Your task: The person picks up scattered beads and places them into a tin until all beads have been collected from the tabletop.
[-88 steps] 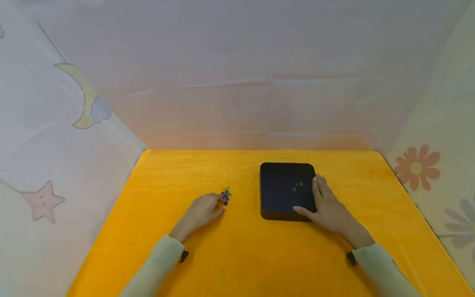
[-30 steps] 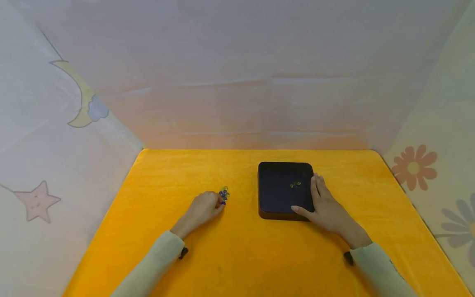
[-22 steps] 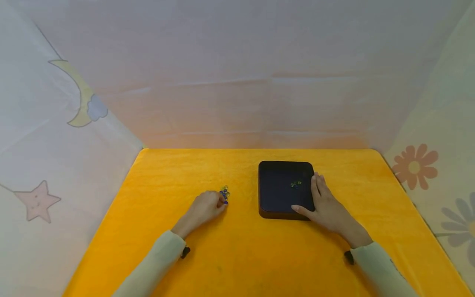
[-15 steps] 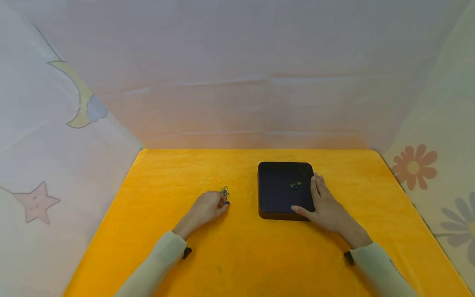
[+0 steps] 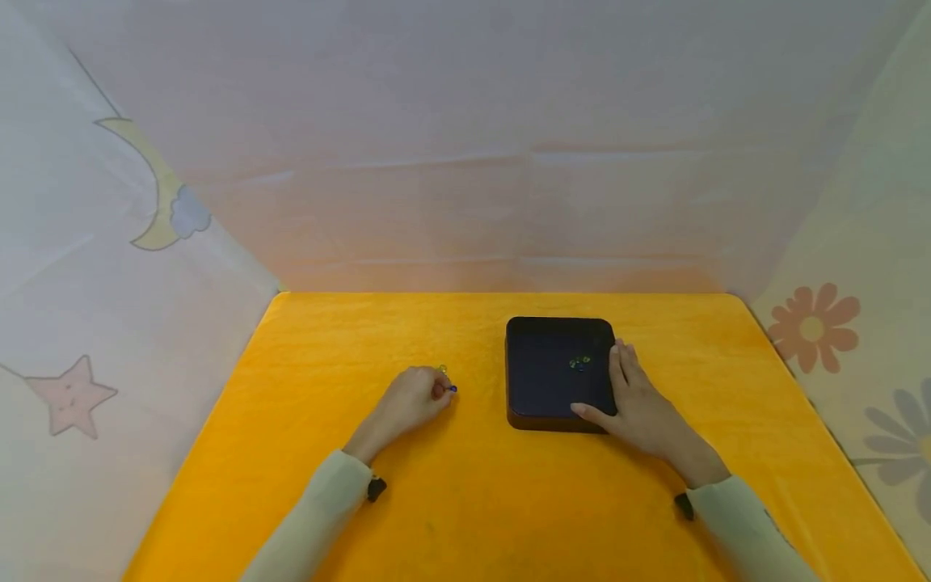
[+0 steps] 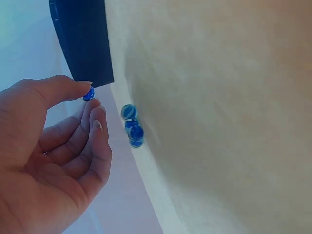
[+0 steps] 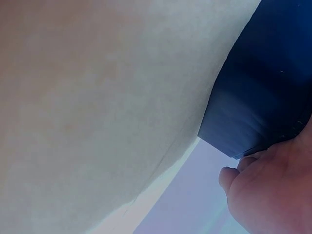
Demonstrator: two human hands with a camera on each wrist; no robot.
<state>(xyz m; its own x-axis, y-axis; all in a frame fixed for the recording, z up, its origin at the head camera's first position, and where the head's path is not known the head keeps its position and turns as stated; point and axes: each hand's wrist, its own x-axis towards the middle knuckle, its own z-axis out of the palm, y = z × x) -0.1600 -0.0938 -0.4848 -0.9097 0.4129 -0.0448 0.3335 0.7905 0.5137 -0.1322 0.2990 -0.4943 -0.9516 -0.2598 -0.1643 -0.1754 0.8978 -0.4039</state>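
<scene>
1. While the blue marble (image 6: 88,93) sits between the tips of your left thumb and forefinger, treat it as light, hard and slick; it looks like glass, so it should not give under a squeeze but could squirt out sideways.
2. Your left hand (image 5: 410,400) is nearly closed at those tips, with only the marble's width between them, and the other fingers curl in towards the palm. The best hold is probably pad against pad across the marble's widest part; nail edges would likely skid.
3. Just beyond those fingertips, apart from the held marble, a small cluster of loose marbles (image 6: 131,126) lies on the yellow cloth (image 5: 465,493). They look equally round and likely to roll if your knuckles brush them; the soft nap may slow them a little.
4. Farther out, to the right of your left fingertips, stands the black tray (image 5: 538,396), stiff-looking and best steadied by its walls. A few tray marbles (image 5: 579,364) lie inside, near your right fingers.
5. Your right hand (image 5: 643,408) grasps nothing small: its fingers lie extended along the tray's right side, thumb spread over the near rim.
</scene>
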